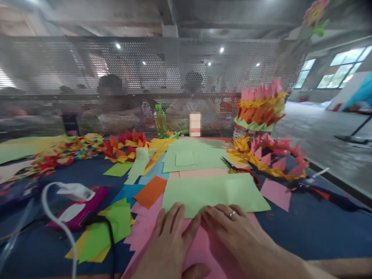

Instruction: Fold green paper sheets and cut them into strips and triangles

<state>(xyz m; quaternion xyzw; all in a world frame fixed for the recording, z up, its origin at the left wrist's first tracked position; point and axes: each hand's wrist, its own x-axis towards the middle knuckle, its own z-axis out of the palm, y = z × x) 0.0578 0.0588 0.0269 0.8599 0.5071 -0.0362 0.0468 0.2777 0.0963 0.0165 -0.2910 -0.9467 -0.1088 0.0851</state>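
Note:
A folded pale green sheet (209, 192) lies across pink paper (203, 248) in front of me. My left hand (171, 240) rests on the sheet's near edge, its fingers spread. Beside it, my right hand (232, 228), with a ring on one finger, presses flat on the same edge. The two hands nearly meet at the middle of that edge. Behind the folded sheet are more pale green sheets (171, 155) with a small pale green piece (186, 158) on top. Scissors with red handles (247, 170) lie just beyond the sheet's right part.
A purple power strip (99, 197) with cables sits at the left. Red and yellow paper garlands (124, 147) lie behind it. A green-capped bottle (160, 122) and a layered paper-petal basket (257, 112) stand farther back. Pink squares (276, 193) lie right.

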